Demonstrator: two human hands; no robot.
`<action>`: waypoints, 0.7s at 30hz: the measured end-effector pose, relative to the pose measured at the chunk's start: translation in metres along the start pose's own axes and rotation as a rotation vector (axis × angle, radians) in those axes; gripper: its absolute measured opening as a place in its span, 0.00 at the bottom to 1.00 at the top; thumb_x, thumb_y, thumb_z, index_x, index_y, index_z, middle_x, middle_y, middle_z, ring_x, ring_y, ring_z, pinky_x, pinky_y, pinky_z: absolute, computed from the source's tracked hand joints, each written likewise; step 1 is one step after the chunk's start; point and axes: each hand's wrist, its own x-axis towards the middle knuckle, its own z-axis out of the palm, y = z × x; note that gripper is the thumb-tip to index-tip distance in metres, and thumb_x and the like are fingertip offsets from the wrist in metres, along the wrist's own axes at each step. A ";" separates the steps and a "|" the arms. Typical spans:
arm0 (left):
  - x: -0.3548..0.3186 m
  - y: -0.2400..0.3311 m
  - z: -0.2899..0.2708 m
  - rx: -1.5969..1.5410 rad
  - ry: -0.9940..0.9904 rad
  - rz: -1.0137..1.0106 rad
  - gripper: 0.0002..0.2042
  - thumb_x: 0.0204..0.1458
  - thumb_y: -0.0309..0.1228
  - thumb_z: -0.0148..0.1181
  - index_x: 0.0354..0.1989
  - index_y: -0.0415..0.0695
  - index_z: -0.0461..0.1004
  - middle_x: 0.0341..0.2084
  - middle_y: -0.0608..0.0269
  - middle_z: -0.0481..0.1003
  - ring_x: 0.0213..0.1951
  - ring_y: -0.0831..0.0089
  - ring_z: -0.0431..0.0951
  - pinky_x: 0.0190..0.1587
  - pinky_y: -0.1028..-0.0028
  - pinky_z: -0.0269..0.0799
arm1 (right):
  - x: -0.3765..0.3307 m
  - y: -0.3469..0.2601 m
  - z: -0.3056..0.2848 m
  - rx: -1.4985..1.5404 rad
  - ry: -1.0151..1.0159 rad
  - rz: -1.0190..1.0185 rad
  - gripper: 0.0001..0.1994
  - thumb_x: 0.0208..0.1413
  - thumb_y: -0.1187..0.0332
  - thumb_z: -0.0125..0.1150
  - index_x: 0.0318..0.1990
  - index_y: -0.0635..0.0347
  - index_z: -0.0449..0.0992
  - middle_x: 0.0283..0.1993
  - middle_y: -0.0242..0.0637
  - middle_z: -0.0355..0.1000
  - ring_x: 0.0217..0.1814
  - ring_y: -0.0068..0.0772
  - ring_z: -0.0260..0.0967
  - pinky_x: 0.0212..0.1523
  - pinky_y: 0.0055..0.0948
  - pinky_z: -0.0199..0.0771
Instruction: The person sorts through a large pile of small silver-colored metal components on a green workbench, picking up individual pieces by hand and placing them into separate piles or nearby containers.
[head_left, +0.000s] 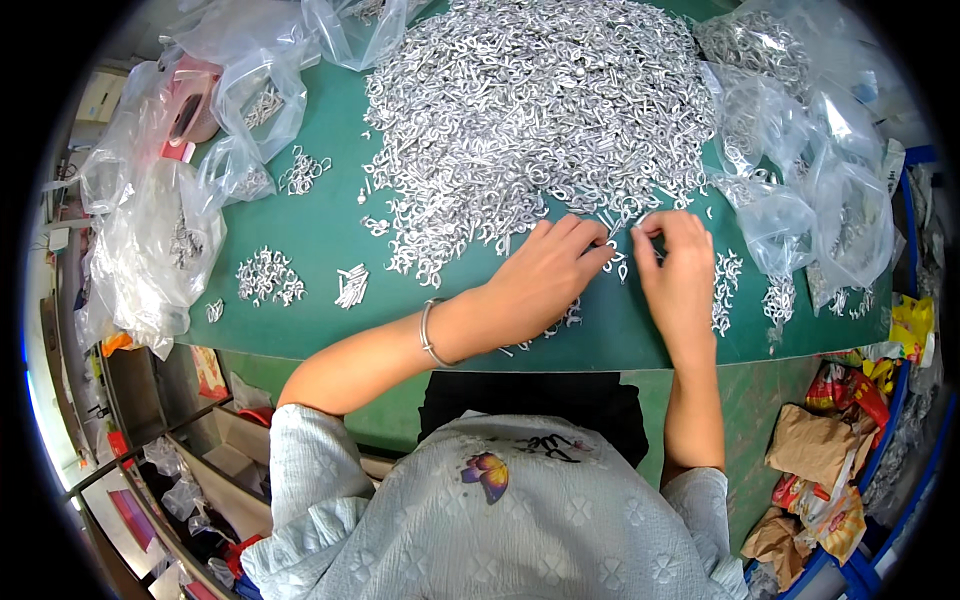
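A large heap of small silver metal pieces [540, 110], many hook- or ring-shaped, covers the far middle of the green table [310, 235]. My left hand [550, 268] is at the heap's near edge, its thumb and fingertips pinched together. What they hold, if anything, is too small to make out. Just to its right, my right hand [680, 265] pinches a small silver metal piece between thumb and forefinger. A few loose hooks [622, 268] lie between the hands. More pieces [570, 315] show partly from under my left wrist, which wears a bangle [428, 335].
At left lie a pile of curved pieces [270, 277], short rods [351, 286] and a cluster of rings [303, 171]. Another pile [725, 290] sits beside my right hand. Clear plastic bags [150, 240] and a pink container [192, 100] line the left; more bags [780, 215] line the right.
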 end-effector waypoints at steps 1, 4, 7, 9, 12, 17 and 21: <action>-0.001 0.000 0.000 -0.017 0.029 -0.016 0.20 0.47 0.17 0.56 0.52 0.38 0.72 0.50 0.55 0.69 0.50 0.58 0.69 0.48 0.64 0.64 | 0.006 -0.004 -0.008 0.129 -0.049 0.172 0.06 0.49 0.77 0.66 0.32 0.65 0.74 0.29 0.40 0.72 0.29 0.38 0.67 0.34 0.36 0.66; 0.001 0.001 -0.002 -0.023 0.061 -0.019 0.19 0.48 0.17 0.57 0.51 0.39 0.72 0.50 0.55 0.69 0.50 0.58 0.69 0.49 0.64 0.64 | 0.011 0.001 -0.020 0.281 -0.123 0.326 0.07 0.50 0.78 0.67 0.35 0.68 0.75 0.25 0.41 0.72 0.20 0.31 0.60 0.25 0.31 0.64; 0.003 0.002 -0.003 0.011 0.024 0.018 0.19 0.49 0.18 0.57 0.51 0.39 0.73 0.50 0.55 0.70 0.49 0.58 0.70 0.49 0.63 0.65 | 0.007 0.002 -0.031 0.226 -0.214 0.252 0.08 0.51 0.79 0.65 0.39 0.68 0.77 0.27 0.41 0.71 0.23 0.32 0.63 0.28 0.32 0.66; 0.001 0.001 -0.005 -0.060 0.037 0.027 0.19 0.48 0.18 0.58 0.51 0.39 0.73 0.50 0.55 0.70 0.50 0.58 0.70 0.49 0.63 0.65 | -0.002 -0.001 -0.043 0.247 -0.176 0.240 0.08 0.51 0.80 0.65 0.40 0.67 0.78 0.29 0.41 0.71 0.25 0.32 0.64 0.29 0.31 0.67; 0.002 -0.005 -0.004 -0.034 0.111 0.006 0.21 0.47 0.17 0.57 0.53 0.40 0.73 0.50 0.54 0.70 0.51 0.58 0.70 0.49 0.64 0.64 | -0.020 0.001 -0.080 0.242 -0.049 0.301 0.07 0.52 0.80 0.64 0.39 0.66 0.79 0.31 0.39 0.72 0.28 0.31 0.67 0.32 0.26 0.68; 0.015 0.000 -0.013 0.157 0.024 0.034 0.21 0.46 0.16 0.55 0.51 0.43 0.76 0.49 0.55 0.70 0.51 0.58 0.70 0.50 0.63 0.63 | -0.066 0.083 -0.143 -0.029 0.553 0.470 0.06 0.55 0.77 0.64 0.40 0.65 0.79 0.30 0.32 0.74 0.29 0.19 0.67 0.32 0.21 0.68; 0.019 -0.006 -0.007 0.171 0.073 0.055 0.17 0.47 0.17 0.56 0.47 0.43 0.77 0.49 0.55 0.71 0.51 0.58 0.70 0.49 0.63 0.62 | -0.088 0.200 -0.179 -0.301 0.638 0.557 0.05 0.56 0.74 0.64 0.38 0.66 0.78 0.29 0.34 0.76 0.27 0.21 0.68 0.32 0.23 0.70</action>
